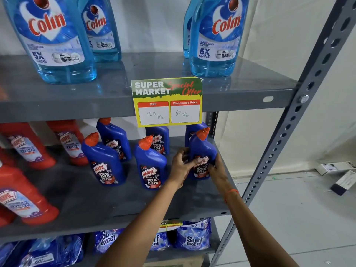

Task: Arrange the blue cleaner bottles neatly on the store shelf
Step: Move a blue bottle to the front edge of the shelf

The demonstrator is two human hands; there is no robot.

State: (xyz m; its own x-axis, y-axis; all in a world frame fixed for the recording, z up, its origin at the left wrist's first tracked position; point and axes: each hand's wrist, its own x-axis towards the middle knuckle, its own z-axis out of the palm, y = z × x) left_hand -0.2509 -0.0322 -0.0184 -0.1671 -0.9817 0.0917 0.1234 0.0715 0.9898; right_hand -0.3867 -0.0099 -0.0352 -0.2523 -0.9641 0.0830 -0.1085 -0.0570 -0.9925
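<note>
Both hands, the left hand (181, 164) and right hand (216, 167), wrap around a blue Harpic bottle (202, 151) standing upright at the right end of the grey middle shelf (115, 199), just right of another blue Harpic bottle (151, 164), below a yellow price sign (167, 102).

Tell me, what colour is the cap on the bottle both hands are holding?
Orange-red, seen in the head view: the cap tops the dark blue Harpic bottle.
</note>
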